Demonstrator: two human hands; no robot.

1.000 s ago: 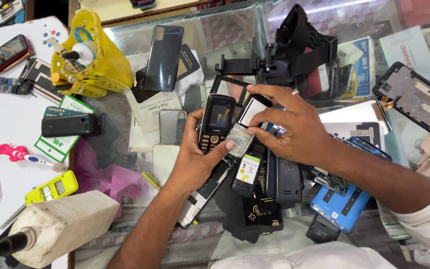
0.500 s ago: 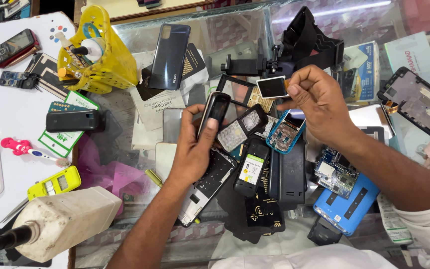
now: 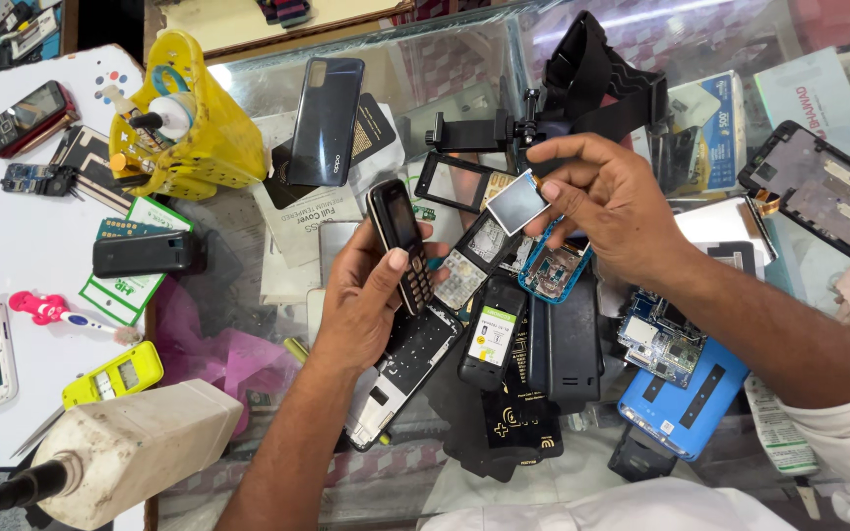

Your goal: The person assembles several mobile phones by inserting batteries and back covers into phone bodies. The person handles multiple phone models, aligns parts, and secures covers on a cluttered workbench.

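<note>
The left hand (image 3: 371, 305) is wrapped around a black keypad phone (image 3: 400, 246), thumb lying on its keys, holding it tilted above the glass counter (image 3: 248, 226). The right hand (image 3: 607, 202) pinches a small square screen (image 3: 516, 202) between thumb and fingertips, just right of the phone and a little farther away, lifted clear of the clutter. Under the two hands the counter is strewn with parts: a keypad panel (image 3: 400, 369) near the left wrist, a black battery (image 3: 492, 334) beside it, and a blue-rimmed phone frame (image 3: 553, 270) right under the right hand. A blue case (image 3: 686, 398) with a circuit board (image 3: 661, 339) on it lies below the right forearm. Far left stands a yellow basket (image 3: 189, 128), with a dark back cover (image 3: 327, 118) leaning just right of it. At the near left sits a cream bottle (image 3: 140, 447), and a yellow phone (image 3: 115, 374) lies just beyond it.
</note>
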